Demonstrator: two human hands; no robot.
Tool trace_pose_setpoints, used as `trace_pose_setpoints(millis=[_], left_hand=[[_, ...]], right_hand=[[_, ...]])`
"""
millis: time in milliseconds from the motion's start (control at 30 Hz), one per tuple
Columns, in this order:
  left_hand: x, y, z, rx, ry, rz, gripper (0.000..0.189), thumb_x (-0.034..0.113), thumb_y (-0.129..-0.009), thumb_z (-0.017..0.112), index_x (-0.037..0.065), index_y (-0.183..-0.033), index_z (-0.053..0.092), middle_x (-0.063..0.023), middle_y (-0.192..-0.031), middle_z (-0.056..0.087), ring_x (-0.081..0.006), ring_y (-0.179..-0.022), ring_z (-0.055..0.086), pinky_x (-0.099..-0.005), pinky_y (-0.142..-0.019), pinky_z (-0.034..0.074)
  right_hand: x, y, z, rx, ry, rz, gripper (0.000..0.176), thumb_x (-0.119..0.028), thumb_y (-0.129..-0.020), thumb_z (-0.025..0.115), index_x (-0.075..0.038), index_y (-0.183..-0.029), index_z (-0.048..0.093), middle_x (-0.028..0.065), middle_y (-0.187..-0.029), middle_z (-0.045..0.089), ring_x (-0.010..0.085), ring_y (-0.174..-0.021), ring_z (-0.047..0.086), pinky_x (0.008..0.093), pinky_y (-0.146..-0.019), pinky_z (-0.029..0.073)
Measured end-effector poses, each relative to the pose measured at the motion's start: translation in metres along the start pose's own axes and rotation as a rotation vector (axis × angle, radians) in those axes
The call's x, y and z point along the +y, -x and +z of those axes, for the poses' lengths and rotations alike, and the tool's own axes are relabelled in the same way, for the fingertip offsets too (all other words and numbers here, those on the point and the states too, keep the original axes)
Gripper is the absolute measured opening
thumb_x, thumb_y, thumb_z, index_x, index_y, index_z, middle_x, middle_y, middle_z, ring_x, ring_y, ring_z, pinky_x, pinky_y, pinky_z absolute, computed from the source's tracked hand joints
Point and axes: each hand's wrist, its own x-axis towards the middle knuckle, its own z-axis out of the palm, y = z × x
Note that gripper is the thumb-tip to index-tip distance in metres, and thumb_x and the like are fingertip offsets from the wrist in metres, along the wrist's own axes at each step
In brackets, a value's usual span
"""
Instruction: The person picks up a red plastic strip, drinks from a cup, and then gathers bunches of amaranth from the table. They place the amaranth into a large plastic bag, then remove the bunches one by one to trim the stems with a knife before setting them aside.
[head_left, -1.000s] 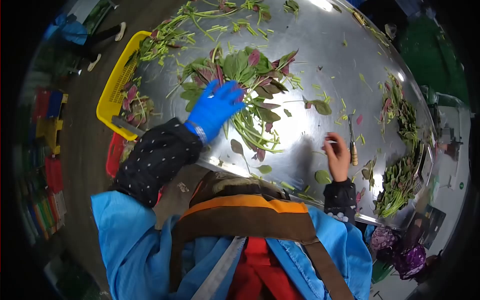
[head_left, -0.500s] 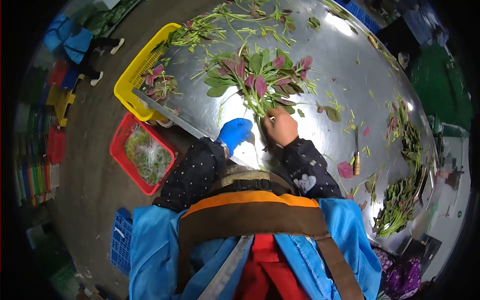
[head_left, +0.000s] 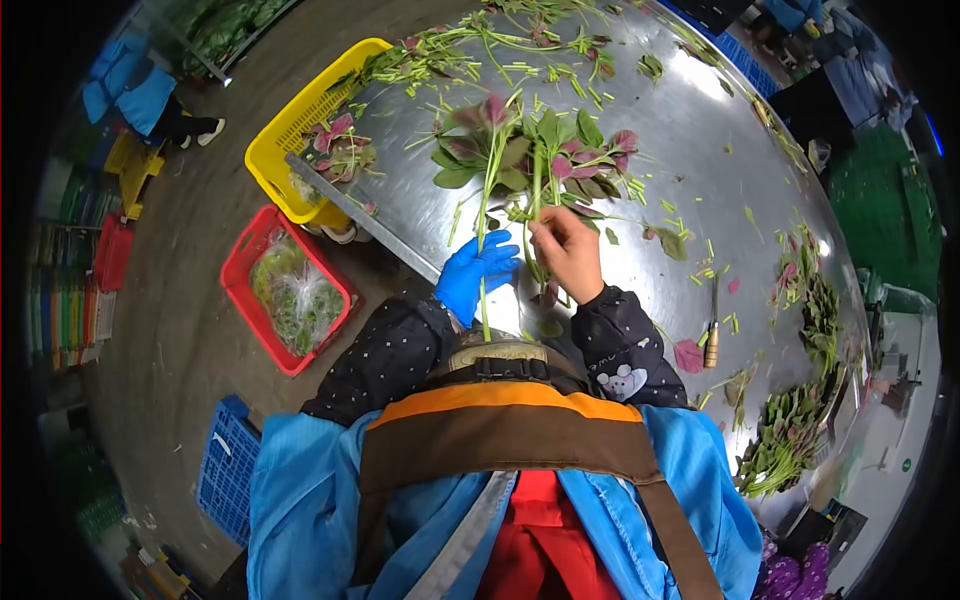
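Note:
My left hand [head_left: 478,273], in a blue glove, has its fingers spread under a long green stem [head_left: 486,215] that lies across the palm, its leafy top pointing away from me. Just to the right, my bare right hand [head_left: 568,250] pinches another green stem [head_left: 537,185] between thumb and fingers. Red and green leaves [head_left: 585,160] lie in a heap beyond both hands. Cut stem pieces are scattered around on the metal table [head_left: 400,215].
A yellow basket [head_left: 275,150] and a red basket [head_left: 238,270] stand left of the table. A wooden-handled knife [head_left: 712,345] lies at right, near bundled greens [head_left: 785,430]. A person in blue [head_left: 145,100] is at far left.
My left glove has opened from a closed shape, and a long stem now rests across it. My right hand has shifted slightly right. The view has shifted a little.

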Motion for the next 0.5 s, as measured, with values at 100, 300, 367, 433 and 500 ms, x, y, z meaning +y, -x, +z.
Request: trace_pose_setpoints(millis=[100,300,367,433,500], left_hand=[[-0.014,0.003,0.001,0.035,0.181,-0.037,0.042,0.027,-0.095,0.049,0.018,-0.135,0.04,-0.006,-0.117,0.058,-0.0182,-0.1,0.057,-0.0328,-0.084,0.049],[-0.012,0.01,-0.011,0.118,0.041,-0.085,0.042,0.031,-0.094,0.052,0.015,-0.132,0.044,-0.0066,-0.093,0.063,-0.0144,-0.073,0.058,-0.0281,-0.071,0.051],[-0.01,0.014,-0.01,0.061,0.039,-0.11,0.038,0.03,-0.093,0.053,0.01,-0.126,0.051,-0.0064,-0.09,0.063,-0.0144,-0.07,0.058,-0.0282,-0.07,0.051],[-0.009,0.016,-0.01,0.034,0.147,-0.186,0.029,0.024,-0.092,0.054,0.005,-0.114,0.059,-0.0043,-0.076,0.059,-0.0133,-0.065,0.054,-0.0274,-0.063,0.047],[-0.011,0.012,-0.023,-0.097,0.217,-0.168,0.027,0.022,-0.092,0.055,0.004,-0.112,0.06,-0.0021,-0.068,0.054,-0.0124,-0.063,0.052,-0.0272,-0.06,0.044]], right_hand=[[-0.001,0.005,0.016,-0.171,-0.016,0.156,0.014,-0.014,-0.085,0.062,-0.001,-0.089,0.063,0.0083,-0.063,0.062,0.0145,-0.051,0.06,0.0274,-0.053,0.046],[0.04,-0.005,-0.018,0.181,0.559,0.024,0.029,-0.029,-0.078,0.071,-0.001,-0.081,0.064,0.0151,-0.077,0.062,0.0284,-0.068,0.062,0.0367,-0.062,0.048],[0.053,-0.001,-0.018,-0.001,0.545,0.159,0.036,-0.034,-0.073,0.073,-0.001,-0.085,0.063,0.0151,-0.079,0.062,0.0291,-0.07,0.062,0.038,-0.062,0.048],[0.059,0.003,-0.006,-0.087,0.535,0.123,0.039,-0.037,-0.071,0.074,-0.002,-0.084,0.062,0.0146,-0.077,0.062,0.0295,-0.071,0.062,0.0389,-0.063,0.048],[0.042,0.007,0.01,-0.105,0.632,0.128,0.033,-0.035,-0.075,0.07,-0.003,-0.082,0.063,0.0153,-0.081,0.062,0.033,-0.076,0.062,0.0408,-0.066,0.048]])
